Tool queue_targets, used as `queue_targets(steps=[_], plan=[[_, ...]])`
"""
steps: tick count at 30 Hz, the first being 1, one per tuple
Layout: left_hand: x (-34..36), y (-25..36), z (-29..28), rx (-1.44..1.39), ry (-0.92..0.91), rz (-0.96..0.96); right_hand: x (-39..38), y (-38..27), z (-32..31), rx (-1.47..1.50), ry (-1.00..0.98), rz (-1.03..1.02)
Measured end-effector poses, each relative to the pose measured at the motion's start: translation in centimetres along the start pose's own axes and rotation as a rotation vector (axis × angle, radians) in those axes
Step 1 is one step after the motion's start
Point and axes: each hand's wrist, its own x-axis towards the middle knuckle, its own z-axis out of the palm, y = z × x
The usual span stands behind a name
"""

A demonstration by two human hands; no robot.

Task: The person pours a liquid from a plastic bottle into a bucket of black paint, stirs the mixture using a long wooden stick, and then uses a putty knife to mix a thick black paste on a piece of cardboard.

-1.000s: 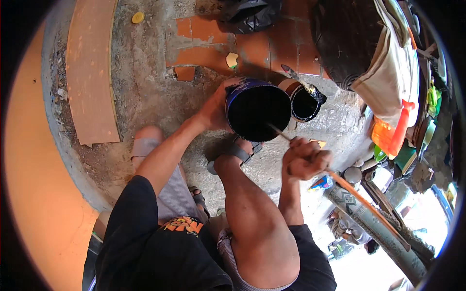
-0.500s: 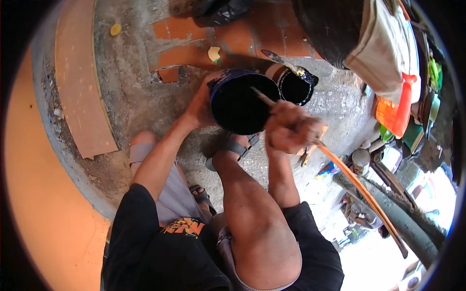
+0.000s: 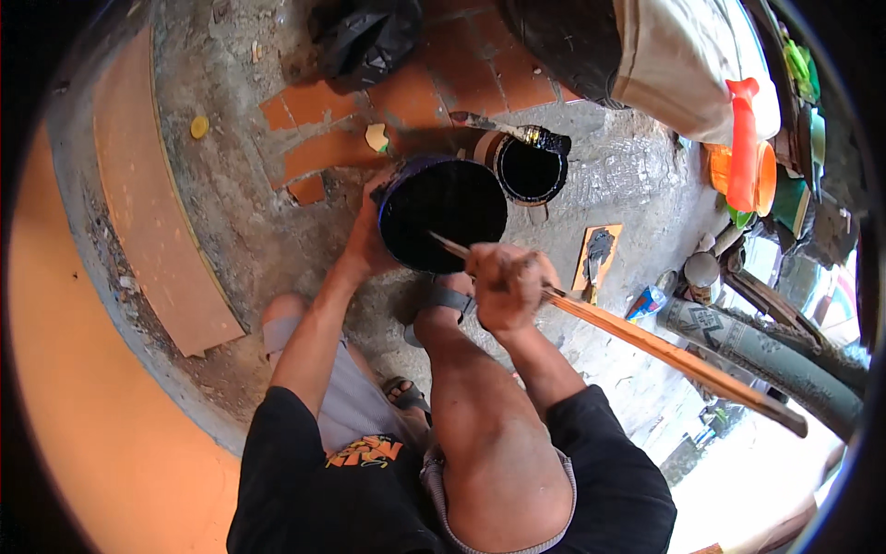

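Note:
My left hand [image 3: 366,235] is wrapped round the left side of a large bucket [image 3: 417,164] with a bluish outer wall. Black paint-like liquid [image 3: 452,208] fills its inside view; the depth cannot be made out. In my right hand [image 3: 508,284] is a long wooden stick [image 3: 664,349], gripped in a closed fist. Its thin end reaches over the near rim into the bucket, while the long end slants out to the lower right. Right behind the bucket stands a smaller can [image 3: 546,196] of black liquid, with a paint-smeared brush [image 3: 509,127] lying across its top.
A putty knife [image 3: 591,288] lies by a small board [image 3: 600,247] with grey paste. A wooden plank [image 3: 161,212] runs along the orange wall at left. Black plastic bag [image 3: 369,46] is at the back, a rolled mat [image 3: 738,337] and clutter at right. My sandaled feet flank the bucket's near side.
The stick has swung to a flatter slant, and my right hand has come nearer and to the left within the bucket's near right. My left hand still holds the bucket. The view has shifted.

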Motion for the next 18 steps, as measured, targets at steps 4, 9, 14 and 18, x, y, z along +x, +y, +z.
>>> queue_targets(steps=[4, 9, 14, 18], plan=[[0.4, 1.0, 0.1, -0.006, -0.018, -0.051, 2.1, -1.4, -1.8, 0.066, 0.099, -0.04], [0.3, 1.7, 0.4, -0.079, 0.069, 0.004, 1.2, -1.1, 0.1, -0.048, 0.067, -0.133], [0.4, 2.8, -0.1, -0.078, 0.06, 0.037, 1.5, -1.2, 0.0, 0.196, -0.077, -0.094], [0.2, 2.9, -0.3, -0.093, 0.076, -0.015, 2.9, -0.8, -0.9, 0.072, 0.051, -0.167]])
